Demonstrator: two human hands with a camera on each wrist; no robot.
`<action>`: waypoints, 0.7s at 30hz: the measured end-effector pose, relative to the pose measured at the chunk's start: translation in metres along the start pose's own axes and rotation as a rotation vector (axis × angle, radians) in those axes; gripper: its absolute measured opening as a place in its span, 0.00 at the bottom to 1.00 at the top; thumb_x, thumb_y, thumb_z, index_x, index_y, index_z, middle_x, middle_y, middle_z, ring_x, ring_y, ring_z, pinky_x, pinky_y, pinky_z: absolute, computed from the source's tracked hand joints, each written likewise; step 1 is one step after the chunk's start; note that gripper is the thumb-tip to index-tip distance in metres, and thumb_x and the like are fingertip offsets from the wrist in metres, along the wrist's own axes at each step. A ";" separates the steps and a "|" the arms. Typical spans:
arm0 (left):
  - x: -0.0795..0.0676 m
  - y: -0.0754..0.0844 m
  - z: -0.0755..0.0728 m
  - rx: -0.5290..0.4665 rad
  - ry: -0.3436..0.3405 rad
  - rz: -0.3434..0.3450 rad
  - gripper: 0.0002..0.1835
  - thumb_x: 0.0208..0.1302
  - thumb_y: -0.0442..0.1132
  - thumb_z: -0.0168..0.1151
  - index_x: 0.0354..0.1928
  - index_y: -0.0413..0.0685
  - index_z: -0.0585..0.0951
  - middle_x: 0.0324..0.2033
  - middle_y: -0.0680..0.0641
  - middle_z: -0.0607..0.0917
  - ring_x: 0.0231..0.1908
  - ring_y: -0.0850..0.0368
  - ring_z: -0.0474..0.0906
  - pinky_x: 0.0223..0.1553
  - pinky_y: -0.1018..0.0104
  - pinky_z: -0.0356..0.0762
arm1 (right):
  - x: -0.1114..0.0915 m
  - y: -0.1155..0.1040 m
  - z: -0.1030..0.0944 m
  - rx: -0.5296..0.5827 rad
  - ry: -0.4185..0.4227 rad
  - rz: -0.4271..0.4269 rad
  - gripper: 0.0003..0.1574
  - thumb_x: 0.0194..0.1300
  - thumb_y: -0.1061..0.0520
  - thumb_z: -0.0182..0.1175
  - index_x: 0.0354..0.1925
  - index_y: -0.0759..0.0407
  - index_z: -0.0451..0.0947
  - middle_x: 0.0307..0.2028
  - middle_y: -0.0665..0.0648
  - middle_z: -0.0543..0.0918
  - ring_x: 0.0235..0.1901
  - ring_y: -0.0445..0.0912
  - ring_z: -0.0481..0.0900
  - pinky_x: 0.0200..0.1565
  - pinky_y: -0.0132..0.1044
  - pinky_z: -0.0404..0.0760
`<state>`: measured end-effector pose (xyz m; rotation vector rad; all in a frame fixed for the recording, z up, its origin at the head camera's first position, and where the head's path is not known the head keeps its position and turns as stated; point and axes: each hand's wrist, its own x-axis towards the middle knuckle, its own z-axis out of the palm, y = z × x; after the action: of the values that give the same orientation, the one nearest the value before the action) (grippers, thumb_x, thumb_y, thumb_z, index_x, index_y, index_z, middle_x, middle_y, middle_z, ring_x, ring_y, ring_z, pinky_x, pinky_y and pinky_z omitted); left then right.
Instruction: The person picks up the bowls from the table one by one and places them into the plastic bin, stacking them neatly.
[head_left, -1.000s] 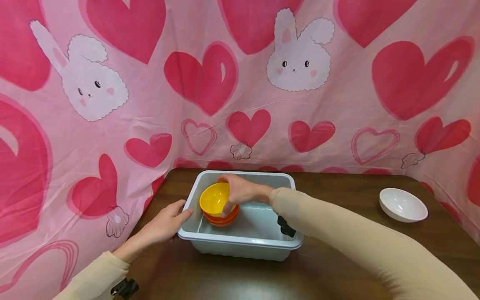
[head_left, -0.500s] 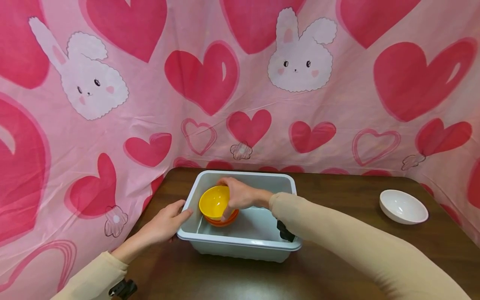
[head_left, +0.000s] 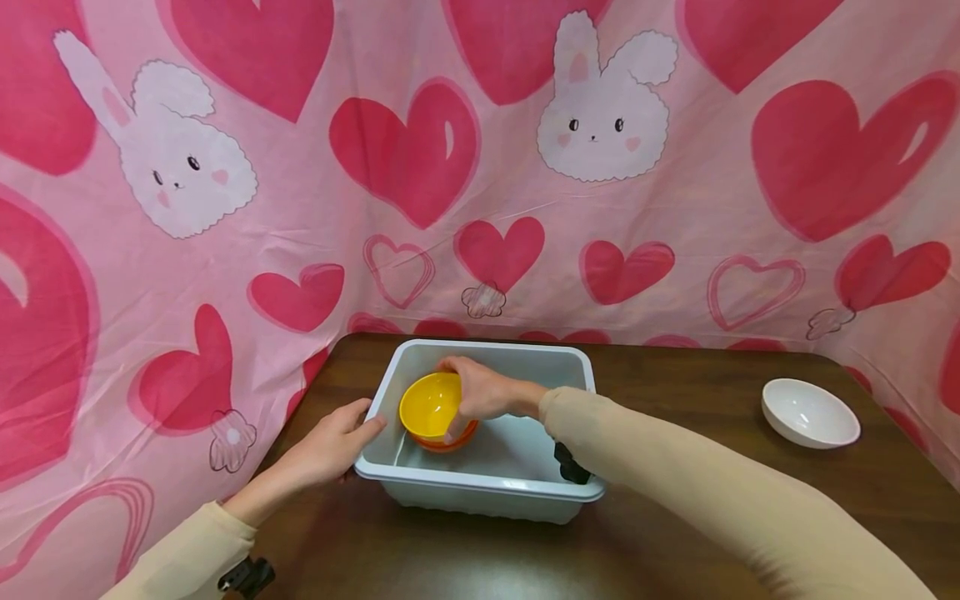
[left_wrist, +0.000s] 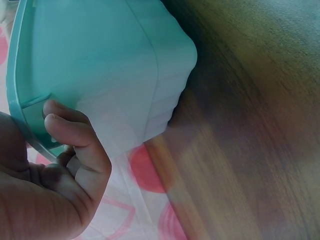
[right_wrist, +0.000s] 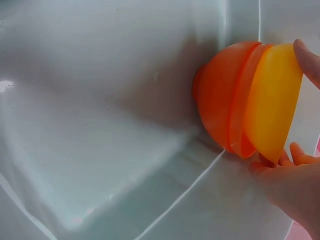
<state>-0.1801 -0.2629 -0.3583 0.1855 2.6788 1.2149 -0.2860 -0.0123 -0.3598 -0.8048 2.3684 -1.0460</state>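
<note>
My right hand (head_left: 482, 392) reaches into the grey plastic tub (head_left: 480, 481) and holds a yellow bowl (head_left: 425, 407) by its rim. In the right wrist view the thumb and fingers grip opposite sides of that rim. Beneath it two nested orange bowls (right_wrist: 217, 95) stand on the tub floor, and the yellow bowl sits partly inside the upper one. On the tub's left side my left hand (head_left: 339, 437) grips the rim, thumb on top. The left wrist view has its fingers (left_wrist: 82, 135) curled under the rim, against the outer wall.
A white bowl (head_left: 810, 413) rests at the right of the dark wooden table (head_left: 675, 392). Behind and along the left side hangs a pink cloth (head_left: 637, 208) with hearts and rabbits. The tub's raised walls surround the bowls.
My right hand has lowered the yellow bowl slightly into the orange ones, hiding more of them; little has moved in the last half second. My left hand stays on the tub's rim.
</note>
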 end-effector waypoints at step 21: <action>0.000 0.001 0.000 0.008 -0.004 -0.002 0.23 0.80 0.44 0.57 0.67 0.34 0.72 0.28 0.43 0.82 0.16 0.50 0.74 0.18 0.60 0.79 | 0.002 0.004 0.000 -0.053 -0.015 0.015 0.52 0.46 0.56 0.85 0.65 0.57 0.69 0.62 0.56 0.72 0.60 0.51 0.71 0.71 0.48 0.70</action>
<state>-0.1802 -0.2627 -0.3575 0.1853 2.6802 1.2028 -0.2888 -0.0120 -0.3633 -0.8094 2.3953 -0.9710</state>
